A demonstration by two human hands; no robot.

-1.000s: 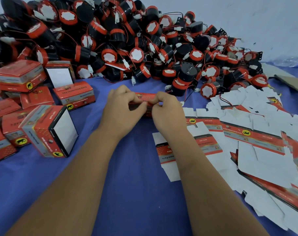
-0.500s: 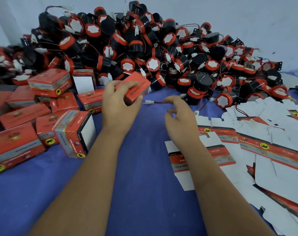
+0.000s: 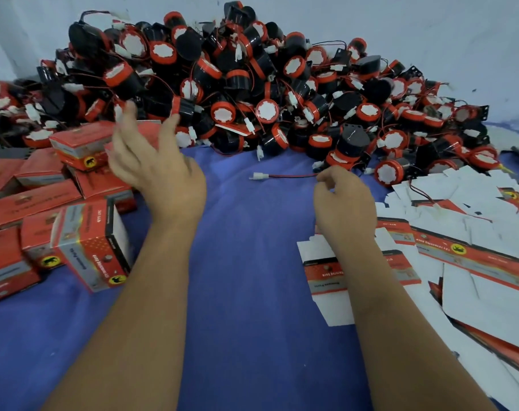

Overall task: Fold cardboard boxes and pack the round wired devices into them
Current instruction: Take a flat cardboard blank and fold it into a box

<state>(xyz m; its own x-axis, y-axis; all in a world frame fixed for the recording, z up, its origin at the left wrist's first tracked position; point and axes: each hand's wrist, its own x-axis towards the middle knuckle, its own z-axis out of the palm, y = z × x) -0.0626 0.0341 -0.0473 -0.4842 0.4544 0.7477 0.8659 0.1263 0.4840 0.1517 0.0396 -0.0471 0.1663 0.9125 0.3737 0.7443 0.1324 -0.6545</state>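
Half a second back the left hand [image 3: 160,170] held a packed box; now its fingers are spread and empty above the finished boxes [image 3: 83,235] left of the device heap [image 3: 252,84]; the right hand [image 3: 341,197] pinches a thin red wire [image 3: 290,175] just before that heap; light, limp stuff, better lifted by the round body than the lead.

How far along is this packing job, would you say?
Early, by the look of it. Done: a cluster of closed red boxes lies at the left. In hand: the left hand is open and holds nothing, while the right hand pinches a red wire with a white plug. Left: a big heap of round devices and many flat, unfolded cartons at the right.
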